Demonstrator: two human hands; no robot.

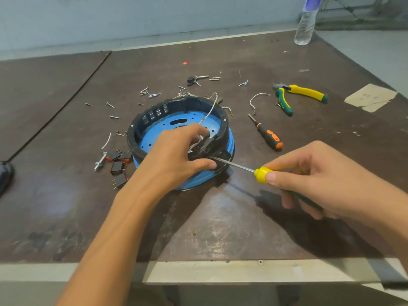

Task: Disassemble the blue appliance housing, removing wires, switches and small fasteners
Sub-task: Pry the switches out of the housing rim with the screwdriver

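Note:
The round blue housing [167,131] with a black rim lies in the middle of the dark table. My left hand [176,153] grips the near rim, fingers inside on a black switch block [208,144] with white wires, thumb on the outside. My right hand [326,180] holds a yellow-and-green screwdriver [262,174]; its metal tip pokes into the black block next to my left thumb. A white wire [210,109] rises from inside the housing.
Loose screws [149,92] lie behind the housing, and removed black switches [117,166] with a bolt lie to its left. An orange-black screwdriver [268,135], yellow-green pliers [298,96] and a cut wire [256,99] sit to the right. A plastic bottle [305,25] stands far right.

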